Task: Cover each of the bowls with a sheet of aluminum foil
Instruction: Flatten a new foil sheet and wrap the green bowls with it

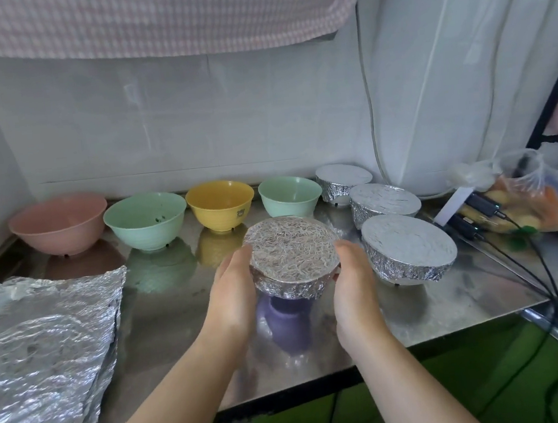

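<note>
I have both hands on the purple bowl (287,317) near the middle of the desk (165,326). My left hand (233,295) cups its left side and my right hand (354,282) cups its right side, palms facing each other and pressed against the foil skirt; the fingers wrap round the far side, so I cannot see their tips. The bowl's foil cover (292,256) is stretched flat over the rim and crimped down around it, with the purple wall showing below and mirrored in the shiny desk surface.

Just to the right, three foil-covered bowls sit in a line running toward the back right corner: the nearest one (409,247), a middle one (385,202) and the farthest one (343,178).

Along the back edge stands a row of uncovered bowls: a pink bowl (60,222) at the left, then a large green bowl (146,220), a yellow bowl (220,203) and a smaller green bowl (290,194).

At the front left corner lies a stack of crinkled foil sheets (42,360), overhanging the front edge.

Past the right edge I see a clear plastic bag (527,192) with orange and yellow contents, and black cables (530,260) trailing down.
</note>
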{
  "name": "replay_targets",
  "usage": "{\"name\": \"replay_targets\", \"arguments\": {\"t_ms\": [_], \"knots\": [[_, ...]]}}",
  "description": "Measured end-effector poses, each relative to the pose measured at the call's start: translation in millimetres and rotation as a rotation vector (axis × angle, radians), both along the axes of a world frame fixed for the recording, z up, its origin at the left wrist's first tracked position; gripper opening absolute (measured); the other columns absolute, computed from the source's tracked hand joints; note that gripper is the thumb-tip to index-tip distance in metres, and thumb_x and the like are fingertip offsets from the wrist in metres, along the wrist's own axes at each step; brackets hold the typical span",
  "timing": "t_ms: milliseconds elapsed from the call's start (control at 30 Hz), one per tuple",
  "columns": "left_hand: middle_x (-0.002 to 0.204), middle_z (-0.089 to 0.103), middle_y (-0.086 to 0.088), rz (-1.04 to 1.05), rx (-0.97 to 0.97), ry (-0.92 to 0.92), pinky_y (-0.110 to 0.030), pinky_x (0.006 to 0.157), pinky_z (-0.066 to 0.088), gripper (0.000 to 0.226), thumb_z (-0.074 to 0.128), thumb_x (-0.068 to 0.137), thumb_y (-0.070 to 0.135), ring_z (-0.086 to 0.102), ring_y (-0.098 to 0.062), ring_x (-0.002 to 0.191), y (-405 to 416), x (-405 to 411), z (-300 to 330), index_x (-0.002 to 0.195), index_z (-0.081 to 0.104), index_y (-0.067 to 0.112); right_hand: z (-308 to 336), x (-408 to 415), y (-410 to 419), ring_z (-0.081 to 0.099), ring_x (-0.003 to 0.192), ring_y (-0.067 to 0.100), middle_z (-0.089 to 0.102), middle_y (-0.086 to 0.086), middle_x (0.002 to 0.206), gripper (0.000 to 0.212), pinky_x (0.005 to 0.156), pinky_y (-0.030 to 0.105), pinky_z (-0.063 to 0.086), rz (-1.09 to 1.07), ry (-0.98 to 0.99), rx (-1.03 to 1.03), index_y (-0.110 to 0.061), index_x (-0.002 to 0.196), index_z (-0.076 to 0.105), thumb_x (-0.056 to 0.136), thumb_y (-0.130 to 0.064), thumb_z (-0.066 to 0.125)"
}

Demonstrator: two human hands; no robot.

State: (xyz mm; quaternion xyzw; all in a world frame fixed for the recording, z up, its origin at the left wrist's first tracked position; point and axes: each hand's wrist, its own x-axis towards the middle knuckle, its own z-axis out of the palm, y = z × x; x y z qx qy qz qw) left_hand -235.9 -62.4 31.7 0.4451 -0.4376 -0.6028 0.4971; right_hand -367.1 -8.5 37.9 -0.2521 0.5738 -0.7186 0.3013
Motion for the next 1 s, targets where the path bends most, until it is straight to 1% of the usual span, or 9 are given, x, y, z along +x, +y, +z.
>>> {"name": "replay_targets", "arguments": {"t_ms": [100, 200, 367, 433, 667, 733, 800, 900, 1000], "knots": [[0.121, 0.074, 0.007, -0.047, 0.010, -0.008, -0.038, 0.105, 0.051, 0.034, 0.053, 0.103, 0.045, 0.068, -0.013, 0.114, -20.5, -21.9, 2.6, 0.124, 0.072, 0.028, 0.7, -13.9, -20.0, 0.068, 0.115, 0.020, 0.073, 0.002, 0.121, 0.044, 0.105, 0.046, 0.051, -0.029, 0.030, 0.022, -0.025, 0.113, 0.070, 0.080, -0.050, 0.057], [0.124, 0.074, 0.008, -0.093, 0.016, -0.007, -0.036, 0.105, 0.052, 0.044, 0.054, 0.093, 0.053, 0.070, -0.011, 0.114, -40.4, -41.1, 2.1, 0.127, 0.071, 0.030, 1.6, -24.6, -37.3, 0.066, 0.117, 0.022, 0.071, 0.003, 0.124, 0.058, 0.104, 0.049, 0.051, -0.056, 0.034, 0.066, -0.023, 0.121, 0.067, 0.075, -0.056, 0.059], [0.126, 0.075, 0.007, -0.111, 0.055, 0.029, -0.041, 0.111, 0.050, 0.050, 0.057, 0.090, 0.050, 0.070, -0.012, 0.116, -64.1, -62.8, -4.1, 0.132, 0.069, 0.027, 6.1, -41.0, -52.7, 0.060, 0.101, 0.002, 0.066, -0.005, 0.117, 0.027, 0.081, 0.029, 0.044, -0.042, 0.046, 0.104, -0.019, 0.127, 0.059, 0.102, -0.029, 0.059], [0.125, 0.075, 0.005, -0.124, 0.079, 0.032, -0.040, 0.109, 0.051, 0.040, 0.057, 0.099, 0.044, 0.071, -0.014, 0.114, -68.3, -66.0, -5.0, 0.132, 0.069, 0.024, 2.6, -45.9, -57.7, 0.057, 0.099, -0.006, 0.064, -0.014, 0.114, 0.021, 0.087, 0.031, 0.042, -0.042, 0.092, 0.144, -0.027, 0.125, 0.055, 0.104, -0.023, 0.058], [0.117, 0.077, -0.008, -0.188, 0.058, -0.034, -0.048, 0.108, 0.053, 0.042, 0.058, 0.095, 0.053, 0.074, -0.015, 0.106, -69.3, -55.1, -8.0, 0.126, 0.070, 0.028, 7.3, -36.4, -45.5, 0.059, 0.118, 0.019, 0.064, -0.002, 0.128, 0.039, 0.093, 0.031, 0.038, -0.033, 0.243, 0.191, -0.016, 0.133, 0.055, 0.095, -0.027, 0.061], [0.103, 0.076, -0.014, -0.166, 0.031, -0.056, -0.035, 0.093, 0.057, 0.033, 0.056, 0.101, 0.049, 0.073, -0.009, 0.083, -65.4, -49.2, -6.7, 0.122, 0.069, 0.027, 10.0, -31.5, -36.2, 0.060, 0.117, 0.019, 0.065, -0.002, 0.125, 0.046, 0.096, 0.036, 0.042, -0.040, 0.313, 0.187, -0.017, 0.127, 0.055, 0.084, -0.033, 0.057], [0.088, 0.070, 0.002, -0.141, 0.024, -0.048, -0.017, 0.066, 0.056, 0.019, 0.053, 0.107, 0.037, 0.067, 0.003, 0.062, -61.9, -43.9, -9.6, 0.115, 0.066, 0.027, 11.1, -29.4, -28.1, 0.061, 0.115, 0.021, 0.065, 0.001, 0.124, 0.048, 0.102, 0.040, 0.046, -0.041, 0.368, 0.190, -0.016, 0.125, 0.054, 0.079, -0.033, 0.054], [0.098, 0.067, 0.012, -0.134, 0.027, -0.035, -0.014, 0.057, 0.049, 0.011, 0.054, 0.108, 0.030, 0.066, 0.010, 0.068, -49.7, -37.6, -3.2, 0.106, 0.064, 0.029, 12.6, -24.8, -16.7, 0.061, 0.116, 0.026, 0.064, 0.000, 0.123, 0.049, 0.106, 0.046, 0.047, -0.043, 0.432, 0.212, -0.016, 0.126, 0.055, 0.079, -0.032, 0.052], [0.114, 0.070, 0.007, -0.093, 0.000, -0.027, -0.021, 0.073, 0.051, 0.011, 0.056, 0.107, 0.025, 0.068, 0.000, 0.094, -46.5, -32.5, 3.3, 0.106, 0.066, 0.028, 20.6, -24.1, -9.8, 0.058, 0.120, 0.020, 0.064, -0.008, 0.125, 0.048, 0.106, 0.041, 0.045, -0.038, 0.485, 0.227, -0.020, 0.130, 0.057, 0.084, -0.033, 0.053]]}}
